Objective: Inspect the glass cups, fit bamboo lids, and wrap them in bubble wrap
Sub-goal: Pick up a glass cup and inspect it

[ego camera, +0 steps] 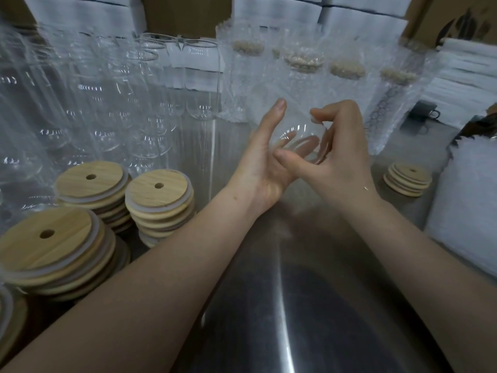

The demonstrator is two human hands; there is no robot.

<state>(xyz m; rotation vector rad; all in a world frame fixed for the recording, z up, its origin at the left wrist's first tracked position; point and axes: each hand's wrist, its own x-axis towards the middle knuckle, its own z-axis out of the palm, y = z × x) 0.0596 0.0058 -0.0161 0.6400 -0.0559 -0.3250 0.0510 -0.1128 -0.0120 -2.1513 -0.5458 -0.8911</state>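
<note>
A clear glass cup (297, 122) is held up over the steel table (269, 265) between both hands, its open end facing me. My left hand (262, 160) cups its left side, thumb straight up and fingers seen through the glass. My right hand (340, 154) curls round its right side, forefinger bent at the rim and thumb across the near edge. Stacks of round bamboo lids (158, 189) with centre holes stand at the lower left. Several cups with lids, wrapped in bubble wrap (301, 74), stand behind the hands.
Rows of bare glass cups (113, 103) fill the left and back left. A small lid stack (407, 179) lies at the right, beside a white pile of wrap sheets (468, 208). Cardboard boxes (185, 14) and white foam sheets line the back.
</note>
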